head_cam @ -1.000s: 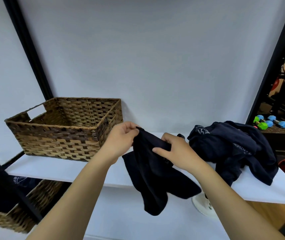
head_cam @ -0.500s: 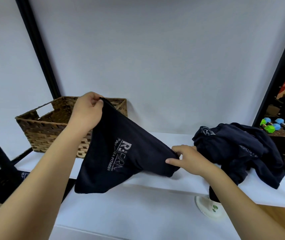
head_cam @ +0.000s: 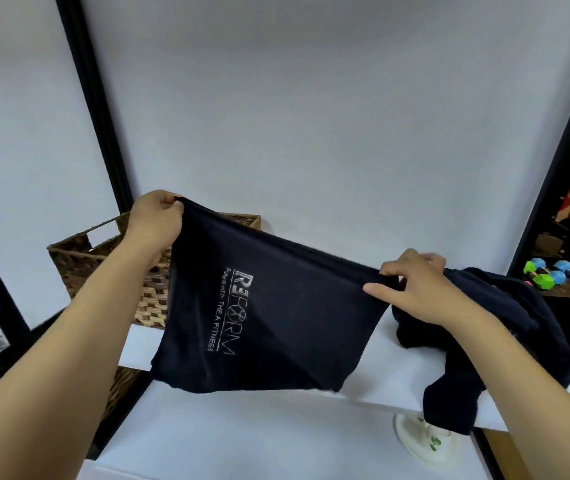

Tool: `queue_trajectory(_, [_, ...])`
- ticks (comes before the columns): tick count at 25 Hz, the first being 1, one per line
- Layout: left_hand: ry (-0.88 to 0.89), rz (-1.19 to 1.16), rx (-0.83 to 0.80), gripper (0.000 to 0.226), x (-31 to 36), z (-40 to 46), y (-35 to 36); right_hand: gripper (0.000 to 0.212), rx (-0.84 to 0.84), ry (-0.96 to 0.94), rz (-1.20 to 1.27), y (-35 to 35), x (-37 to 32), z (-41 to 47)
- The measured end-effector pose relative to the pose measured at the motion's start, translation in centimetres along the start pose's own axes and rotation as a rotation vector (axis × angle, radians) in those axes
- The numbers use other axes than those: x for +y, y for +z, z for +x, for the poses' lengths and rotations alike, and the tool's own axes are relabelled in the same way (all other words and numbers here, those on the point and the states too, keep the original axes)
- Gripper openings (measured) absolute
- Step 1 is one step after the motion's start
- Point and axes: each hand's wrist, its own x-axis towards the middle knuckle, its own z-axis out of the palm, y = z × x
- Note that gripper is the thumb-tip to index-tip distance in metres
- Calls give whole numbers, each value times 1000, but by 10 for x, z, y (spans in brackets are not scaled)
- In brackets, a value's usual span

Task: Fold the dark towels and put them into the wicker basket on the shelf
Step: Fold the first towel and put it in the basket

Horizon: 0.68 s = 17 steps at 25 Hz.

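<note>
Navy cloth, the towel (head_cam: 276, 327), hung spread in the air between both hands, in front of the wicker basket (head_cam: 79, 258) and above the white shelf (head_cam: 398, 372). The left hand (head_cam: 155, 216) pinched one top corner; the right hand (head_cam: 415, 289) pinched the other, lower. The lower edge sagged unevenly, so a fold begun from there would likely have come out crooked. A loose pinch could have let a corner slip. The pile of dark towels (head_cam: 505, 323) lay just beside the right hand and might have been snagged or dragged off the shelf.
</note>
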Motion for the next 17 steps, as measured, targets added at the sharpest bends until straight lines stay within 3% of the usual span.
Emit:
queue_trajectory(2, [53, -4, -19, 20, 11, 2, 3, 37, 118, -57, -381, -14, 8, 8])
queue_trajectory(5, [134, 25, 2, 14, 29, 6, 10, 35, 378, -81, -364, -44, 4, 18])
queue_trajectory(7, [186, 98, -11, 14, 41, 9, 15, 30, 463, -56, -306, -64, 1, 23])
queue_trajectory(10, [220, 174, -27, 19, 52, 11, 24, 24, 454, -7, -512, -82, -6, 33])
queue_trajectory(13, [223, 198, -25, 21, 59, 12, 30, 23, 573, -7, -668, -97, 1, 35])
queue_trajectory(17, [253, 232, -33, 17, 64, 11, 35, 33, 352, 121, -851, -104, 14, 29])
